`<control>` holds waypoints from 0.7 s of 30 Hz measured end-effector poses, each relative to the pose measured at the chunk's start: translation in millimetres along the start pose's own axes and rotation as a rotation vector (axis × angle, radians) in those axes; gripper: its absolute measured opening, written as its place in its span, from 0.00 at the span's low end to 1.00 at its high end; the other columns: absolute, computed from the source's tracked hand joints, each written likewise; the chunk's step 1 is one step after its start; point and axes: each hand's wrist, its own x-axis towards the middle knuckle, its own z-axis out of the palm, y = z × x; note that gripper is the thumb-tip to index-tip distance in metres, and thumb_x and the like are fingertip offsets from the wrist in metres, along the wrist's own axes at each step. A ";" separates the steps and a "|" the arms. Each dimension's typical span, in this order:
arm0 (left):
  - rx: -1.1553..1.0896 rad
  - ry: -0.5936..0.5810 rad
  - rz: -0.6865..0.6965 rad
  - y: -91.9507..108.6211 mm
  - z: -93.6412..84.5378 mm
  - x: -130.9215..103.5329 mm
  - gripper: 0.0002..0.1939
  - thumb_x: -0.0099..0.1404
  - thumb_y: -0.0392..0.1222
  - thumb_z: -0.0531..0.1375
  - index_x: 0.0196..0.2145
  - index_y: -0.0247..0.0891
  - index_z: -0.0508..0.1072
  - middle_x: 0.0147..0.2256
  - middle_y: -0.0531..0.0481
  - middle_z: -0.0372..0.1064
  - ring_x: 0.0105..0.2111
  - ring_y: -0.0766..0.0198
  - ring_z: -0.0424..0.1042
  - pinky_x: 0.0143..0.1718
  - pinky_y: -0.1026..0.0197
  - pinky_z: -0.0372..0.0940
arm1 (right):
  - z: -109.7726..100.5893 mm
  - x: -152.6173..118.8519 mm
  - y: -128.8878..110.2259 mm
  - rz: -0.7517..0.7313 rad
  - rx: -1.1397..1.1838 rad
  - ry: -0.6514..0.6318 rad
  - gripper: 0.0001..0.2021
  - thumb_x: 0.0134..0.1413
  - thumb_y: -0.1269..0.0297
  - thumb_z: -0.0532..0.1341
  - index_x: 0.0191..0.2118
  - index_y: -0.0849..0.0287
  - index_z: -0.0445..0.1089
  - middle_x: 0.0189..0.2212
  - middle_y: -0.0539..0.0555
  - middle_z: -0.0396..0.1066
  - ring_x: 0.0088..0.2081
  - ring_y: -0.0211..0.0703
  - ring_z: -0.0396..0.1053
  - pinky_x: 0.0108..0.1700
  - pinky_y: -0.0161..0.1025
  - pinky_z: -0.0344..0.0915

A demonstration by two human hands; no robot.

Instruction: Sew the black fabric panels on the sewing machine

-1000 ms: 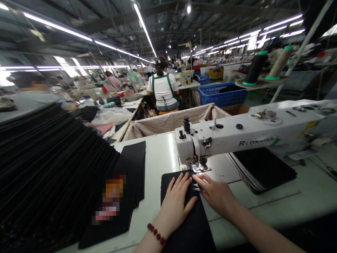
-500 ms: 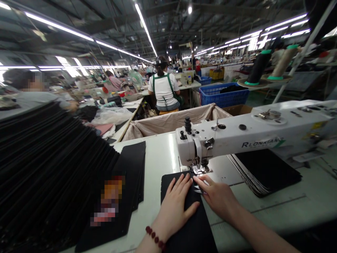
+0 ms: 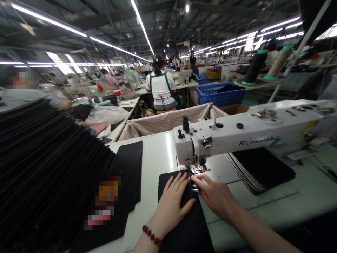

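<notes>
A black fabric panel (image 3: 191, 228) lies on the pale green sewing table, its far edge at the presser foot (image 3: 199, 169) of a white sewing machine (image 3: 229, 135). My left hand (image 3: 172, 202) rests flat on this panel with fingers spread, a dark red bead bracelet at the wrist. Close beside it, my right hand (image 3: 218, 196) pinches at the panel's right edge, just in front of the foot. Two short silver blades of thread snips (image 3: 195, 188) stick out leftward from under the right fingers; the snips' handles are hidden in that hand.
A tall pile of black panels (image 3: 47, 168) fills the left, with more panels (image 3: 129, 168) beside it. Another stack (image 3: 263, 168) lies under the machine arm. Thread cones (image 3: 255, 68) stand at the right. Beyond the table are a cloth-lined bin (image 3: 163, 123), a blue crate (image 3: 221, 95) and co-workers.
The whole view has shifted slightly, so things appear a little further left. Both hands stay in place against the panel and machine; the snips' blades appear slightly closer to the panel.
</notes>
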 end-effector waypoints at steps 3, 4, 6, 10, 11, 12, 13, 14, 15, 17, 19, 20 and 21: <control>-0.003 0.009 0.012 -0.4 -1.1 -1.4 0.31 0.65 0.49 0.56 0.63 0.49 0.51 0.64 0.51 0.49 0.64 0.54 0.48 0.64 0.43 0.46 | -1.2 0.1 0.0 -0.005 0.001 0.006 0.30 0.53 0.73 0.51 0.62 0.46 0.53 0.58 0.50 0.59 0.46 0.45 0.69 0.43 0.41 0.67; -0.002 0.005 0.014 -0.6 -1.4 -1.7 0.30 0.66 0.49 0.56 0.63 0.49 0.51 0.64 0.52 0.49 0.63 0.55 0.48 0.64 0.44 0.46 | -1.6 0.1 -0.1 -0.006 0.001 0.008 0.30 0.53 0.73 0.51 0.62 0.46 0.53 0.58 0.50 0.59 0.46 0.45 0.69 0.43 0.41 0.67; -0.001 0.002 0.015 -1.2 -1.6 -2.3 0.30 0.66 0.49 0.55 0.63 0.50 0.52 0.64 0.52 0.49 0.63 0.55 0.49 0.64 0.44 0.46 | -2.4 0.1 -0.1 -0.008 0.002 0.012 0.30 0.54 0.72 0.51 0.62 0.45 0.52 0.58 0.50 0.59 0.47 0.45 0.69 0.44 0.41 0.67; -0.004 0.015 0.016 -3.3 -1.0 -2.9 0.29 0.66 0.47 0.56 0.62 0.50 0.53 0.64 0.52 0.49 0.63 0.54 0.49 0.64 0.43 0.46 | -2.9 -0.3 -0.5 -0.008 0.003 0.000 0.29 0.55 0.71 0.51 0.62 0.46 0.53 0.58 0.50 0.60 0.47 0.45 0.69 0.43 0.41 0.67; -0.004 0.016 0.015 -3.8 -0.9 -2.9 0.29 0.66 0.47 0.56 0.62 0.50 0.53 0.64 0.52 0.49 0.63 0.55 0.49 0.64 0.43 0.46 | -2.7 -0.4 -0.6 -0.006 0.002 -0.005 0.29 0.55 0.72 0.51 0.63 0.46 0.52 0.58 0.50 0.60 0.46 0.45 0.69 0.43 0.41 0.67; -0.005 0.014 0.014 -4.3 -0.8 -2.9 0.28 0.66 0.47 0.56 0.62 0.50 0.54 0.64 0.52 0.49 0.63 0.55 0.49 0.64 0.44 0.47 | -2.5 -0.5 -0.6 -0.005 0.001 -0.008 0.30 0.55 0.72 0.51 0.63 0.46 0.52 0.58 0.50 0.60 0.46 0.45 0.69 0.43 0.41 0.67; -0.004 0.011 0.012 -4.7 -0.9 -2.9 0.28 0.66 0.48 0.56 0.62 0.50 0.54 0.64 0.52 0.50 0.63 0.55 0.49 0.64 0.44 0.47 | -2.2 -0.5 -0.6 -0.004 0.000 -0.011 0.30 0.55 0.72 0.51 0.63 0.46 0.52 0.58 0.50 0.60 0.46 0.45 0.69 0.43 0.41 0.67; -0.004 0.008 0.009 -5.0 -1.0 -3.0 0.28 0.66 0.48 0.56 0.62 0.50 0.54 0.64 0.53 0.49 0.63 0.56 0.49 0.64 0.44 0.47 | -2.0 -0.6 -0.5 -0.002 0.000 -0.012 0.30 0.55 0.72 0.51 0.63 0.46 0.52 0.58 0.50 0.59 0.46 0.45 0.69 0.43 0.41 0.67; -0.002 0.005 0.006 -5.2 -1.2 -3.0 0.28 0.66 0.48 0.56 0.62 0.50 0.54 0.64 0.53 0.49 0.63 0.56 0.49 0.64 0.45 0.47 | -1.8 -0.5 -0.4 0.000 0.001 -0.012 0.29 0.55 0.71 0.51 0.63 0.46 0.52 0.58 0.50 0.59 0.46 0.45 0.69 0.43 0.41 0.67; -0.001 0.006 0.002 -5.5 -1.7 -3.2 0.28 0.66 0.48 0.55 0.62 0.50 0.54 0.64 0.53 0.49 0.63 0.56 0.49 0.64 0.45 0.46 | -1.6 -0.4 -0.1 0.003 0.001 -0.012 0.29 0.55 0.71 0.51 0.62 0.45 0.53 0.58 0.50 0.59 0.46 0.45 0.69 0.44 0.41 0.66; -0.001 0.014 -0.001 -5.7 -2.2 -3.4 0.27 0.66 0.47 0.55 0.62 0.50 0.54 0.64 0.53 0.50 0.63 0.56 0.49 0.64 0.44 0.47 | -1.8 -0.2 -0.1 0.003 0.000 -0.012 0.28 0.56 0.71 0.51 0.62 0.45 0.53 0.58 0.51 0.59 0.46 0.45 0.69 0.44 0.41 0.66; -0.001 0.018 -0.001 -5.8 -2.4 -3.5 0.27 0.66 0.47 0.56 0.62 0.50 0.54 0.63 0.53 0.50 0.63 0.56 0.50 0.64 0.45 0.47 | -2.1 -0.1 -0.2 0.004 -0.002 -0.012 0.28 0.56 0.71 0.51 0.62 0.45 0.53 0.58 0.51 0.59 0.46 0.45 0.70 0.44 0.41 0.66; 0.000 0.021 -0.001 -5.9 -2.4 -3.5 0.27 0.66 0.47 0.56 0.62 0.50 0.54 0.63 0.53 0.50 0.63 0.56 0.50 0.64 0.45 0.47 | -2.4 -0.1 -0.4 0.005 -0.003 -0.013 0.28 0.56 0.71 0.51 0.62 0.45 0.53 0.58 0.51 0.59 0.46 0.45 0.70 0.44 0.41 0.66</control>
